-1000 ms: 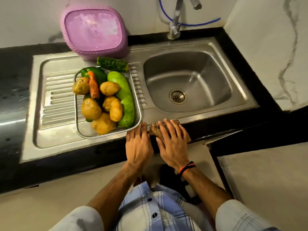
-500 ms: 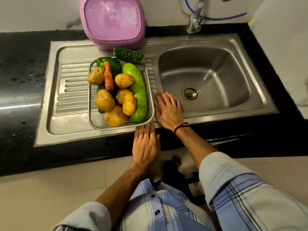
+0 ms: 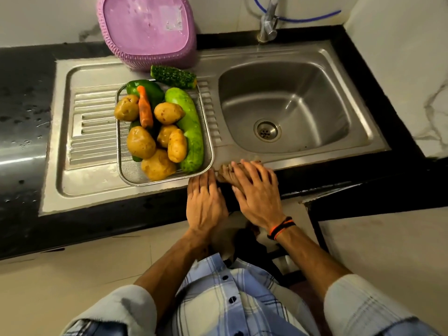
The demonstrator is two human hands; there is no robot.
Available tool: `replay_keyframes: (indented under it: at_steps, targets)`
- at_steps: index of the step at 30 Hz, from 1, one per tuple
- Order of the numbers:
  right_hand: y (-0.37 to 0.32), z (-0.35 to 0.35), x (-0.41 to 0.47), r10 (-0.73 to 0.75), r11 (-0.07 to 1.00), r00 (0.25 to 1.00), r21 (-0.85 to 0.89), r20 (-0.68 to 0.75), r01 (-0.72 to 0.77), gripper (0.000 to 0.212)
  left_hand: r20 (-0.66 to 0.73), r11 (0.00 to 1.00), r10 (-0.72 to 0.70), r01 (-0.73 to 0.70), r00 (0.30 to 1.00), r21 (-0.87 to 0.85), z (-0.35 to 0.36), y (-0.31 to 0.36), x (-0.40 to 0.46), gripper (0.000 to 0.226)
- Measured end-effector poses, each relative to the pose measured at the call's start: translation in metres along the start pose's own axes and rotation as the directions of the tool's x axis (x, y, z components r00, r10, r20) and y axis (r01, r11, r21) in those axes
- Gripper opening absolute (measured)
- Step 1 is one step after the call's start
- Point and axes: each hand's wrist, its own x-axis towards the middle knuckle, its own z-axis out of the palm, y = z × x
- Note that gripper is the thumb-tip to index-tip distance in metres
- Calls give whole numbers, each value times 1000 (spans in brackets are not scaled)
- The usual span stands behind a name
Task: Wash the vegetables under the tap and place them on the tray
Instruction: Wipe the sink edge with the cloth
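Both hands lie flat with straight fingers at the front edge of the black surface (image 3: 29, 132): the left hand (image 3: 205, 202) holds nothing, just beside the near corner of the steel mesh tray (image 3: 126, 170); the right hand (image 3: 257, 190) rests over a brownish thing, too hidden to name. The tray sits on the steel drainboard (image 3: 92, 122), heaped with yellow potatoes (image 3: 141, 142), a slim orange carrot (image 3: 145, 109) and a long pale-green gourd (image 3: 191, 127); a bumpy dark-green bitter gourd (image 3: 173, 76) lies behind it. The chrome tap (image 3: 268, 23) appears to be off, the steel basin (image 3: 291, 103) bare. Best start with the small pieces: lift one, open the tap gently, rub it over the basin.
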Motion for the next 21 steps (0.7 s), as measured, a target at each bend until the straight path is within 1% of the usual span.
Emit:
replay_keyframes:
  at_steps: [2,5,10,15,21]
  targets:
    - [4,2,-17,0,1000,1000,18,-28,0,60,12,1000,3,-3,1000,-17,0,3,1,63]
    - [13,1,-24,6,999,999,38,-37,-4,60,21,998,43,-42,999,-39,0,12,5,68]
    - [52,-2,-24,62,998,997,30,-49,-61,59,45,995,77,-74,996,-67,9,46,20,61]
    - [113,-7,-24,103,995,990,16,-91,-102,58,97,990,123,-115,988,-86,24,101,42,60]
    - [209,-17,-25,183,983,972,40,-146,-179,57,177,983,177,-166,968,-74,56,191,79,57]
